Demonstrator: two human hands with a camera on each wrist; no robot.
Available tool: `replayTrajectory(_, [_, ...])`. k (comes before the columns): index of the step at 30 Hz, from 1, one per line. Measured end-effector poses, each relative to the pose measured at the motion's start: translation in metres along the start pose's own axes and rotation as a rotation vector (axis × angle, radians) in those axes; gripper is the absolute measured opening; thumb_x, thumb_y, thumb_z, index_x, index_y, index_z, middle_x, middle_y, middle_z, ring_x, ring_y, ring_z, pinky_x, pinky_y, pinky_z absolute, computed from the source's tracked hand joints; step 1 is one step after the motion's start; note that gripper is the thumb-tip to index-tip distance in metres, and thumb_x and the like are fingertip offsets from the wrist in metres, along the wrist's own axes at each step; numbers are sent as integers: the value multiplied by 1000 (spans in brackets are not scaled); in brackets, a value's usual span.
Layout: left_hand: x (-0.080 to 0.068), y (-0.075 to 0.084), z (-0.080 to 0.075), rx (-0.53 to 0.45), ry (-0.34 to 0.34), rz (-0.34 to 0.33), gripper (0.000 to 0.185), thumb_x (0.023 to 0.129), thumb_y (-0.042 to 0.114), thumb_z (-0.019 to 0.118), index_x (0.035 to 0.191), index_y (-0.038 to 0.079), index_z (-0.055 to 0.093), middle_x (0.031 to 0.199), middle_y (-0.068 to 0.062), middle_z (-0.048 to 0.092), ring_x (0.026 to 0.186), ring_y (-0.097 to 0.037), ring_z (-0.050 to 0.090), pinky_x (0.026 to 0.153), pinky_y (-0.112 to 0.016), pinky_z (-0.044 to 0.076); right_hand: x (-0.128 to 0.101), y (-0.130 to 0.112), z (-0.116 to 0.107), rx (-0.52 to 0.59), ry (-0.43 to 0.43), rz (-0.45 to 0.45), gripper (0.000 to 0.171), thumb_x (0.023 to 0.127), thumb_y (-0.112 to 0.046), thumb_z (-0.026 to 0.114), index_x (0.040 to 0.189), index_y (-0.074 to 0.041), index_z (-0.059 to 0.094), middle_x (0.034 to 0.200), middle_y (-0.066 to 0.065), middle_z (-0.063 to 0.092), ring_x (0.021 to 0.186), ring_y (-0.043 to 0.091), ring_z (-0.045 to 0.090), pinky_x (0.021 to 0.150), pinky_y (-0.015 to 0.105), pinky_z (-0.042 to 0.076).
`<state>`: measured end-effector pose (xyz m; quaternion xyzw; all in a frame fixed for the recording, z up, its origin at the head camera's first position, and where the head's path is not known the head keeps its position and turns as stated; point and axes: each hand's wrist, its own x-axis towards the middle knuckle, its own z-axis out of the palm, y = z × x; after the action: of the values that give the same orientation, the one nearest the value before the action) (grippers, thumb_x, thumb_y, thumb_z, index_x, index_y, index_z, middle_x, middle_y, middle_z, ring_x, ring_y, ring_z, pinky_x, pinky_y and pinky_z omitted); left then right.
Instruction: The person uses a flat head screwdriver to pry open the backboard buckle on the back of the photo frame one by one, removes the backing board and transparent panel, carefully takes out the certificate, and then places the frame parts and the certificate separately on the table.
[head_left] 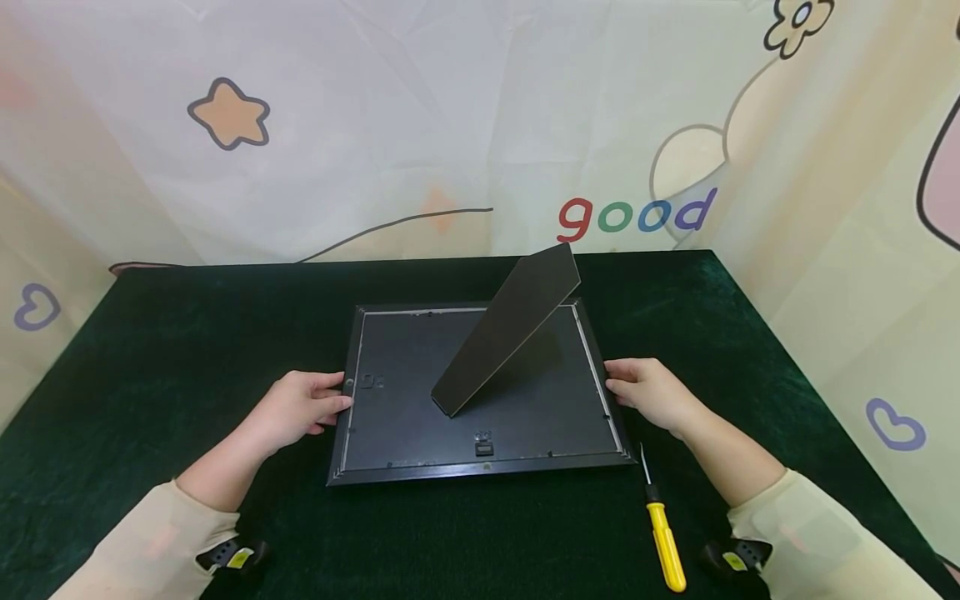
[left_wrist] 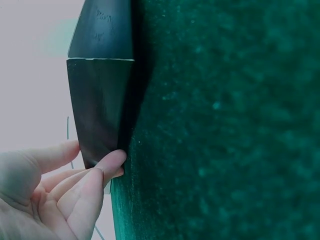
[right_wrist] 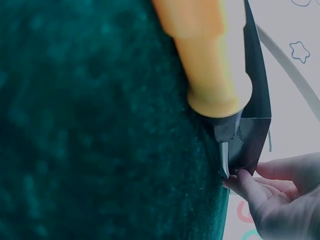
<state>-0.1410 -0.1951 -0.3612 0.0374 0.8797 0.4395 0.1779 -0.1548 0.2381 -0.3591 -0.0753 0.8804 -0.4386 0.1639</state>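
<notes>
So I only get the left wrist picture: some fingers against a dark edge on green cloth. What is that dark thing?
Observer: A black picture frame lying face down, seen whole from the head camera.
Operator: Is the other hand busy too?
Observer: Yes, the right hand touches the frame's opposite side, as the left hand does on its own side.
Operator: Anything sticking up from it?
Observer: Its easel stand is propped up at a slant.
Operator: Any tools about?
Observer: A yellow-handled screwdriver lies on the cloth near the right forearm, untouched.
</notes>
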Motion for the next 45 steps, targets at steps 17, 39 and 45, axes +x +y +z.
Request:
replayTrajectory(17, [1,3,1,46,-11,-3,55,79,21,59,124,-4,39,103,-17,57,78,-19,61,61,-32,49,-2,-3,-3,-29,-19,-5,38,88,-6,43,121,11,36,118,26,42,104,32,47,77,35,43])
replayTrajectory(39, [2,1,5,123,22,5,53,77,19,62,121,-3,43,101,-16,59,72,-17,61,58,-30,49,-1,0,-2,-106,-19,-22,38,87,-5,45,121,10,38,117,26,44,102,31,49,74,34,45])
replayTrajectory(45, [0,3,2,145,9,12,55,76,19,62,122,-4,42,104,-18,57,73,-17,61,59,-30,49,0,0,-2,-116,-33,-35,38,86,-5,47,120,10,39,117,25,44,102,31,49,73,34,46])
